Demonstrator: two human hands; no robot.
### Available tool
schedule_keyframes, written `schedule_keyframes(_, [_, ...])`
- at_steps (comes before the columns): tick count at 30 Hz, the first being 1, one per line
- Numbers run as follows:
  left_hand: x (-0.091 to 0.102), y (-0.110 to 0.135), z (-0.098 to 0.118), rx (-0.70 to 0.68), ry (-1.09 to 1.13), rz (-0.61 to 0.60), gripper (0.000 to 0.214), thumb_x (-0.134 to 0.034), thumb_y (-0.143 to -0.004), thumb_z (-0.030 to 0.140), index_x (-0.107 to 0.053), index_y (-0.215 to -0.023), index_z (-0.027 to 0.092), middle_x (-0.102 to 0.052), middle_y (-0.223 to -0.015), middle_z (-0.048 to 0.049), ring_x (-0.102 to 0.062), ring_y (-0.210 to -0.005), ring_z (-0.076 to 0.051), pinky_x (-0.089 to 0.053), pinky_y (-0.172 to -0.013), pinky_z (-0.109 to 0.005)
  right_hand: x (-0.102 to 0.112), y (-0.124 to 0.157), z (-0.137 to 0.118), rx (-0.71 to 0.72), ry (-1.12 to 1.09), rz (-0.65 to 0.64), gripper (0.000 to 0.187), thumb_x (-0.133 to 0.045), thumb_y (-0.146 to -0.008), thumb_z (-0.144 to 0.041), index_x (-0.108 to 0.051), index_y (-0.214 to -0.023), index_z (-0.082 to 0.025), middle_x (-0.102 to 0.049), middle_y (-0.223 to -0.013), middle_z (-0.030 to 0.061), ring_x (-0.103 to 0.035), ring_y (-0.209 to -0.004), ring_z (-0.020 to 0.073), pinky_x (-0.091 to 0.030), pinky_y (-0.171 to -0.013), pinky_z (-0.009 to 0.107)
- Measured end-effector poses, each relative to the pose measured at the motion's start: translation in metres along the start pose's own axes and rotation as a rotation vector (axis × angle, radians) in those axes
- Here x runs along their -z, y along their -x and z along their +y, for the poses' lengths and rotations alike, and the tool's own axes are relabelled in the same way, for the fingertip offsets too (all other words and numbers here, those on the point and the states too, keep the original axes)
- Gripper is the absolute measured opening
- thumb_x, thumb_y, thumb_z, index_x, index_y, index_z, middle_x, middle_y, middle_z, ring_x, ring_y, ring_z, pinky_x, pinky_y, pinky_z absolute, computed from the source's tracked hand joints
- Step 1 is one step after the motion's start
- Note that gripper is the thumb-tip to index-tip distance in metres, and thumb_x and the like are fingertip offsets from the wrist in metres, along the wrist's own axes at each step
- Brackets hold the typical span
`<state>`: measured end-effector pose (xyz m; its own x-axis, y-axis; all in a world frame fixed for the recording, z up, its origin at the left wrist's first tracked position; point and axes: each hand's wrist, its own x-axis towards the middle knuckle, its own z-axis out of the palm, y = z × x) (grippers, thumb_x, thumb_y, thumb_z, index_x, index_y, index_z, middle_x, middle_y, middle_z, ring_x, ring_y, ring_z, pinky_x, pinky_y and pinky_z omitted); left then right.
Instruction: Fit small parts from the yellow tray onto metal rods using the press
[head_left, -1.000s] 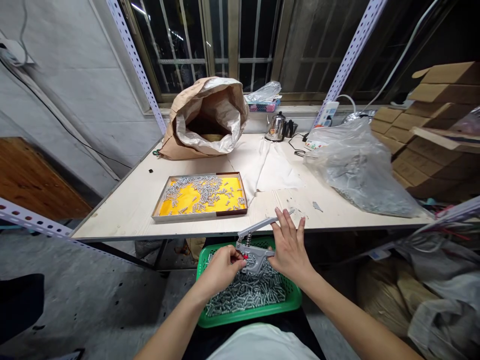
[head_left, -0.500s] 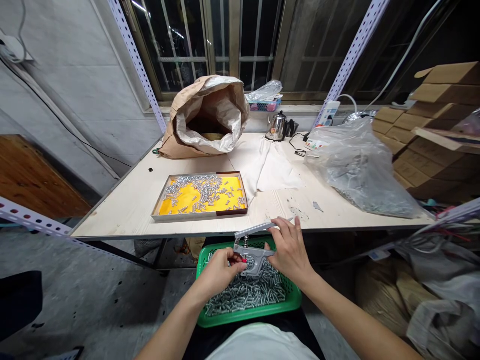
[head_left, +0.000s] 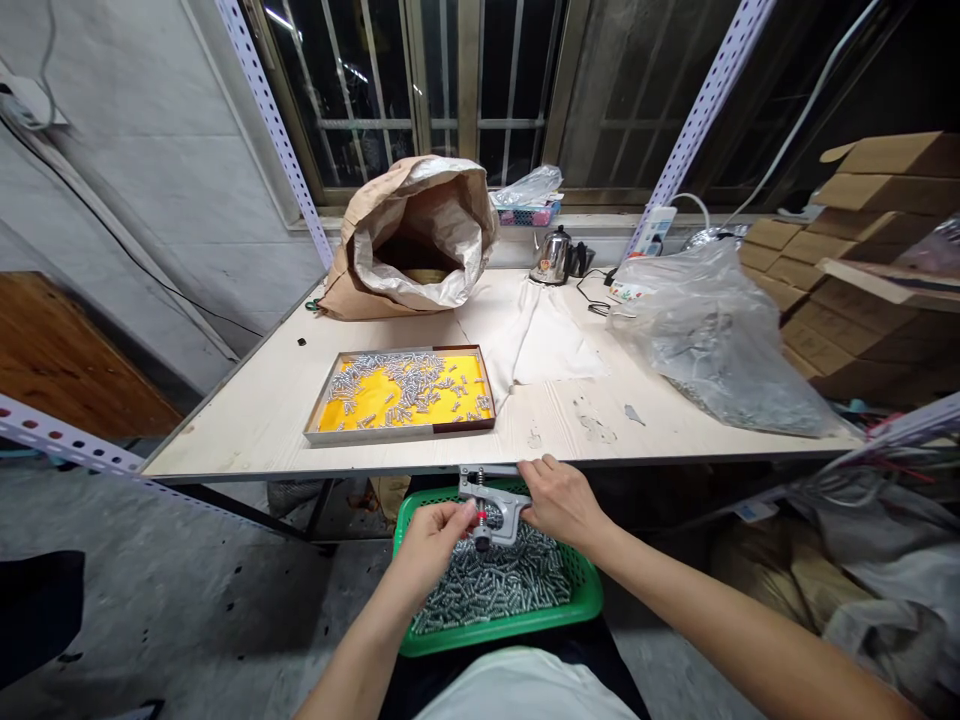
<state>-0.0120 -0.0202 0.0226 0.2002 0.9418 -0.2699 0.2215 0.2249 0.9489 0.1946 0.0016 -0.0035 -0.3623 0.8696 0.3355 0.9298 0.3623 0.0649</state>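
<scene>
Barred windows (head_left: 442, 120) back a pale table (head_left: 247, 410); at its near edge, a right hand (head_left: 562, 503) wraps around gray pliers (head_left: 495, 494), squeezed nearly closed. The left hand (head_left: 431, 543) pinches a small red piece (head_left: 481, 516) at their end, apparently steadying it, above a green basket (head_left: 495, 636) of metal screws (head_left: 495, 595), likely set there to catch strays.

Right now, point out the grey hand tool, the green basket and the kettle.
Grey hand tool (head_left: 511, 508): head view, on its metal frame.
Green basket (head_left: 510, 629): head view, on its near rim.
Kettle (head_left: 551, 261): head view, on its shiny body.
</scene>
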Motion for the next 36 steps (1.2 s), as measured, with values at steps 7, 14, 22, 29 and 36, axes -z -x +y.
schedule_keyframes(7, [-0.004, -0.001, -0.012, 0.056, 0.109, 0.008, 0.021, -0.070, -0.061, 0.034, -0.062, -0.053, 0.016, -0.057, -0.057, 0.0011, -0.049, -0.060, -0.014, -0.036, -0.063, -0.026, 0.012, 0.000, -0.008, -0.056, -0.054, 0.214, 0.024, -0.055, -0.076, -0.031, -0.059, -0.093, -0.014, -0.057, -0.110, 0.0141, -0.048, -0.107, 0.0274, -0.035, -0.099, 0.042])
schedule_keyframes(14, [-0.005, 0.011, -0.017, -0.227, 0.057, 0.344, 0.019, -0.061, -0.073, 0.031, -0.060, -0.060, 0.017, -0.057, -0.069, -0.0024, -0.053, -0.069, -0.017, -0.041, -0.065, -0.026, 0.004, 0.015, -0.014, -0.206, -0.057, 0.227, 0.047, -0.050, -0.074, -0.024, -0.050, -0.118, -0.008, -0.041, -0.136, 0.0207, -0.029, -0.134, 0.0338, -0.015, -0.112, 0.059])
schedule_keyframes(22, [0.061, -0.023, -0.001, -0.257, -0.601, 0.277, 0.025, -0.059, -0.081, 0.035, -0.069, -0.094, 0.016, -0.070, -0.093, -0.0089, -0.062, -0.089, -0.023, -0.047, -0.082, -0.033, -0.004, 0.049, 0.016, -0.195, 0.060, 0.223, 0.044, -0.051, -0.074, -0.028, -0.052, -0.113, -0.008, -0.042, -0.134, 0.0209, -0.032, -0.131, 0.0360, -0.017, -0.110, 0.063])
schedule_keyframes(29, [0.153, -0.155, 0.052, -0.043, -0.861, 0.622, 0.018, -0.059, -0.085, 0.020, -0.066, -0.095, 0.008, -0.065, -0.107, -0.0173, -0.057, -0.109, -0.030, -0.042, -0.095, -0.045, -0.003, 0.051, 0.015, -0.187, 0.085, 0.271, 0.042, -0.049, -0.075, -0.030, -0.052, -0.112, -0.009, -0.043, -0.133, 0.0200, -0.033, -0.130, 0.0362, -0.019, -0.109, 0.063])
schedule_keyframes(36, [0.146, -0.158, 0.047, -0.060, -0.703, 0.532, 0.012, -0.061, -0.083, 0.020, -0.066, -0.087, 0.010, -0.067, -0.098, -0.0123, -0.061, -0.098, -0.026, -0.048, -0.083, -0.037, -0.003, 0.047, 0.017, -0.189, 0.072, 0.267, 0.042, -0.050, -0.076, -0.029, -0.052, -0.113, -0.010, -0.044, -0.133, 0.0189, -0.033, -0.131, 0.0354, -0.017, -0.110, 0.064])
